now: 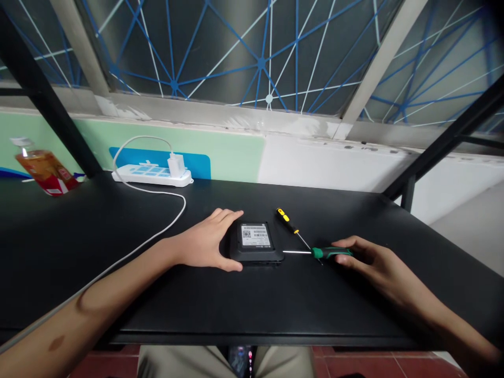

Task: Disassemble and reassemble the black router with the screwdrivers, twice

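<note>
And here's the box [256,254], flat on the black desk [220,304] right in front of you, its white label [255,236] face up, code square and all! Your left hand [208,241] has the left end: fingers and thumb spread wide in a big C, fingertips by the far corner, thumb by the near one, though I can't tell how hard they press, if at all.

Over to your right hand [360,254], and it's a pinch, thumb and fingers on the back of the green driver [331,252]! The driver lies nearly level, shank pointing left, its tip right at the box's right edge; whether they touch, I can't call it from here.

Just beyond, there's the yellow driver [289,220], handle pointing away from you, shank slanting back and crossing the green one, tip peeking out on your side.

Further back on the left, the white strip [151,178] sits against the wall [236,155], a plug [176,165] standing in its right end, and the cable [175,218] loops out and sweeps down along your left arm. Far left, a bottle [47,170] of amber drink, white cap on
</note>
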`<state>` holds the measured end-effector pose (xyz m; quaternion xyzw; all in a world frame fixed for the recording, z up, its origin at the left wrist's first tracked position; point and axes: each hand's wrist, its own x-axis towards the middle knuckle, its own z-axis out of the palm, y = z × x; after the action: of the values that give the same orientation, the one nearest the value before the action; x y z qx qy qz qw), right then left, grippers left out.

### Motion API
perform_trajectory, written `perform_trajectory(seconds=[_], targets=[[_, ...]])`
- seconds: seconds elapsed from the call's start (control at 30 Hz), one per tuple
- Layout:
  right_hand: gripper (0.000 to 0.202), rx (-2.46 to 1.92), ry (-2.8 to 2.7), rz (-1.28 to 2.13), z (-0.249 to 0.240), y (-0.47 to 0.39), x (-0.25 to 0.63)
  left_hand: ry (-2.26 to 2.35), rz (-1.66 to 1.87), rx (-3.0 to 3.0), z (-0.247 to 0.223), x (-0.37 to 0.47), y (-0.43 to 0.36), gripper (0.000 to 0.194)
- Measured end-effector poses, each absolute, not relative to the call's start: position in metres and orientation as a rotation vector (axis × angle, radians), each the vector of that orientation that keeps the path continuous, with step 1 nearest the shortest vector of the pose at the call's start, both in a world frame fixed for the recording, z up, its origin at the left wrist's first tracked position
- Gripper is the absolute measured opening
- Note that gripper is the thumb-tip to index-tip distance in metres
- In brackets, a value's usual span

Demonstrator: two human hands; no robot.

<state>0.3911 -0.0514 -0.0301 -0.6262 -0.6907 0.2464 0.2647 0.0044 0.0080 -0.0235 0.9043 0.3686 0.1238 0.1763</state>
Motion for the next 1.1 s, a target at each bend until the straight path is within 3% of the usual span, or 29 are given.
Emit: perform_trajectory(seconds=[0.33, 0.73, 1.1], targets=[[0.039, -1.732, -1.864, 0.670, -0.025, -0.062, 0.388, 1.032, 0.374, 2.547, -0.022, 0.005, 0.007, 0.107], [0.050, -1.875, -1.816, 0.363, -0.016, -0.082, 0.379, 1.033, 0.357, 2.565, -0.022, 0.005, 0.006, 0.108], [0.044, -1.872, -2.033, 0.339, -0.015, -0.069, 0.373, 1.028, 0.371, 2.550, -0.023, 0.005, 0.007, 0.109]])
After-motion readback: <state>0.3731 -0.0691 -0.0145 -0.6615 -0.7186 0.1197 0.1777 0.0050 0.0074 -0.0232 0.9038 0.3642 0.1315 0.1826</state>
